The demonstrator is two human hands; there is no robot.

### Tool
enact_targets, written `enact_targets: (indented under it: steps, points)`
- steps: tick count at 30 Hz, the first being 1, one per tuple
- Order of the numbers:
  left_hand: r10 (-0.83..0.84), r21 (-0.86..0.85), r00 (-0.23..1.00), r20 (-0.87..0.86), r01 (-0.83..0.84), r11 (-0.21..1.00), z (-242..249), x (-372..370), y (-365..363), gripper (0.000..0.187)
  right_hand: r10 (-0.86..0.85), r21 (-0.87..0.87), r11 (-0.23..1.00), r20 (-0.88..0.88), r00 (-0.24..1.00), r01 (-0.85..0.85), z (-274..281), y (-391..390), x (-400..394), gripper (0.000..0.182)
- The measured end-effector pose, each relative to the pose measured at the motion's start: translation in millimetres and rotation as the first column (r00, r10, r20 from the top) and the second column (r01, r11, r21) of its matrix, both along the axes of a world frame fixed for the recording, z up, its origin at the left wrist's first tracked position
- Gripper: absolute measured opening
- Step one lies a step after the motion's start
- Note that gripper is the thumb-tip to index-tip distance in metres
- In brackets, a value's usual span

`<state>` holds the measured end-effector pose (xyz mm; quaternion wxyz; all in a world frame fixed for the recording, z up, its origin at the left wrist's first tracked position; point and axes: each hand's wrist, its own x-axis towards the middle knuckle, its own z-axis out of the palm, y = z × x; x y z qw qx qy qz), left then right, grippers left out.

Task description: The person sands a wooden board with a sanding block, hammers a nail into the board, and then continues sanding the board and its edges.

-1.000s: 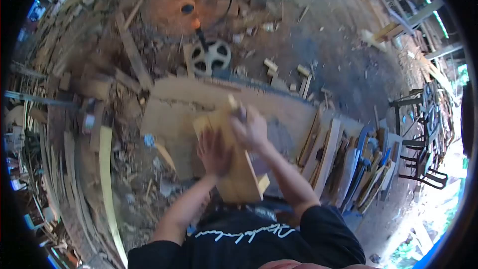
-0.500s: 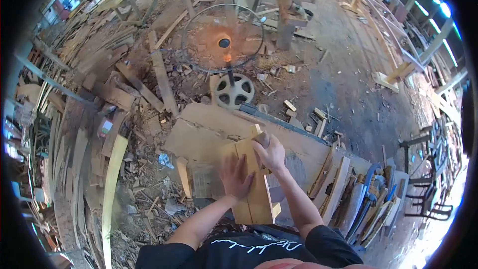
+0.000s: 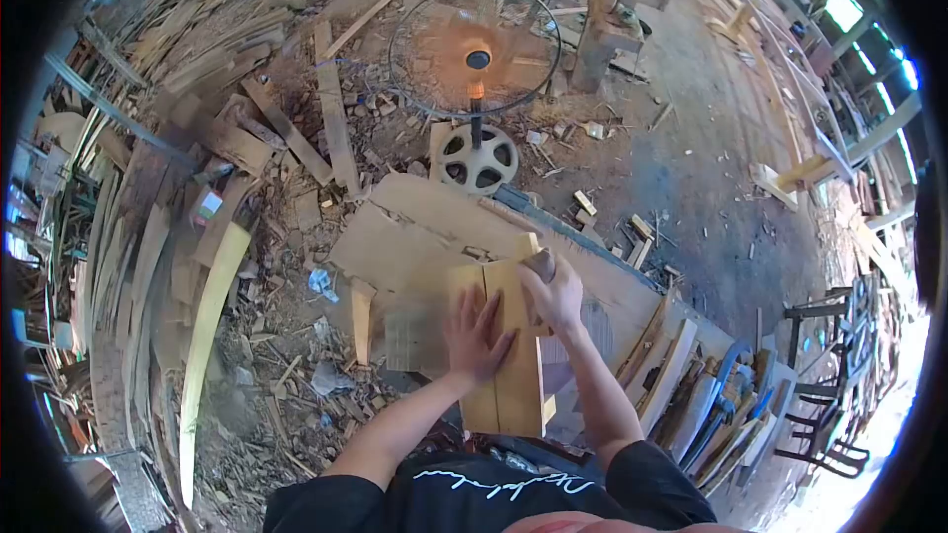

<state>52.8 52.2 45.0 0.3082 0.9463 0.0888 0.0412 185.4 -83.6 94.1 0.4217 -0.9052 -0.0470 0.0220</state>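
A pale yellow wooden workpiece, made of boards with a dark seam down the middle, lies in front of my body. My left hand rests flat on its upper face, fingers spread. Near its far right edge, my right hand is closed around a small brown block, perhaps a sanding block; most of it is hidden by the fingers. A narrow strip of wood sticks out beyond that block. Below the workpiece is a broad worn wooden board.
A standing fan with a round guard and a spoked base stands ahead. Planks and a blue-handled tool lie to the right. Long planks and heaped wood scraps cover the left. Offcuts are scattered on the floor.
The whole view has shifted, so the fan and floor appear higher and further right. Both hands stay on the workpiece in nearly the same places, the right still gripping the brown block.
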Motion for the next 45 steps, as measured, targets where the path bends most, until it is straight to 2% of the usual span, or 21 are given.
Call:
enact_targets:
  steps: [2,3,5,6,9,13,16,18,19,21,22,23,25,28,30,31,33,35,37,40,45]
  points:
    - [-0.008,0.002,1.000,0.012,0.008,1.000,-11.3,2.0,1.3,0.074,0.069,0.144,0.989,-0.221,0.973,-0.037,7.6,-36.2,-66.6,0.038]
    - [0.009,-0.009,1.000,0.016,-0.009,1.000,-11.5,2.4,2.7,0.074,0.078,0.125,0.991,-0.273,0.959,-0.045,13.1,-51.6,-103.8,0.037]
    - [-0.010,-0.020,0.998,0.054,0.011,1.000,-10.9,2.2,2.7,0.074,0.122,0.254,0.965,-0.197,0.973,-0.070,18.5,-74.0,-169.8,0.039]
    - [-0.001,-0.031,0.999,0.049,0.003,1.000,-10.4,1.7,1.0,0.074,0.100,0.073,0.994,-0.248,0.964,-0.084,26.8,-76.1,-183.8,0.040]
    - [0.008,0.004,0.999,0.054,-0.009,1.000,-8.8,5.3,4.8,0.073,0.016,0.118,0.993,-0.244,0.970,0.013,25.3,-48.9,-132.1,0.040]
    - [0.003,-0.013,0.999,0.047,-0.003,1.000,-6.9,4.1,-0.9,0.072,0.055,-0.035,0.998,0.029,0.998,-0.054,-5.1,-7.3,-7.2,0.043]
    - [0.021,0.018,0.999,0.025,-0.021,1.000,-7.2,0.0,-1.5,0.073,0.070,0.102,0.993,-0.061,0.996,-0.063,1.7,-16.0,-24.6,0.041]
    - [0.006,0.032,0.999,0.052,-0.008,0.999,-12.7,1.8,1.8,0.074,0.113,0.137,0.987,-0.221,0.969,-0.084,6.7,-48.7,-92.7,0.037]
    - [0.001,0.025,1.000,0.030,-0.002,1.000,-13.0,2.2,3.9,0.074,0.140,0.251,0.963,-0.170,0.976,-0.094,8.8,-65.0,-133.0,0.035]
    - [0.011,0.047,1.000,-0.002,-0.011,0.999,-14.2,2.0,0.1,0.073,0.104,0.152,0.986,-0.272,0.957,-0.064,4.8,-94.0,-199.7,0.037]
    - [0.009,0.008,1.000,0.009,-0.009,1.000,-13.3,3.8,0.3,0.073,0.099,0.161,0.985,-0.227,0.969,-0.063,6.6,-90.1,-202.3,0.037]
    - [0.010,-0.032,1.000,0.010,-0.009,0.999,-14.9,2.8,0.3,0.073,0.093,0.169,0.984,-0.191,0.977,-0.061,0.8,-86.2,-191.4,0.036]
    - [-0.009,-0.006,0.997,0.077,0.009,1.000,-20.5,3.6,2.4,0.073,-0.013,0.098,0.994,-0.298,0.954,0.044,-2.8,-57.6,-135.2,0.039]
    - [0.005,0.028,0.998,0.064,-0.007,1.000,-13.8,5.2,-0.9,0.073,0.037,-0.074,0.996,-0.031,0.999,-0.040,3.0,-5.3,-16.0,0.048]
    - [-0.009,0.026,0.997,0.083,0.007,1.000,-17.2,4.4,-0.9,0.073,0.038,-0.044,0.998,-0.044,0.998,-0.040,1.4,7.2,18.5,0.052]
    - [-0.006,0.013,0.993,0.114,0.005,1.000,-19.1,4.8,-0.4,0.073,0.008,-0.049,0.999,-0.056,0.998,-0.011,0.1,-4.9,5.6,0.052]
    - [-0.042,0.008,0.997,0.070,0.041,0.999,-22.4,3.6,1.3,0.073,0.058,0.107,0.994,-0.349,0.935,-0.022,-2.1,-32.4,-44.0,0.051]
    - [-0.034,0.008,0.992,0.123,0.033,0.999,-23.7,4.5,2.3,0.074,0.114,0.218,0.974,-0.255,0.960,-0.057,1.0,-71.6,-130.9,0.048]
    - [-0.035,0.007,0.996,0.080,0.035,0.999,-24.2,3.3,3.6,0.075,0.105,0.179,0.982,-0.252,0.962,-0.060,7.7,-98.9,-203.9,0.046]
    - [-0.058,0.028,0.991,0.123,0.055,0.998,-24.4,5.4,3.0,0.075,0.050,0.074,0.997,-0.192,0.980,-0.036,15.6,-74.3,-170.8,0.046]
    - [-0.085,0.056,0.992,0.097,0.080,0.995,-22.3,5.8,1.7,0.073,-0.040,0.010,0.999,-0.096,0.995,0.042,-6.9,2.8,8.1,0.050]
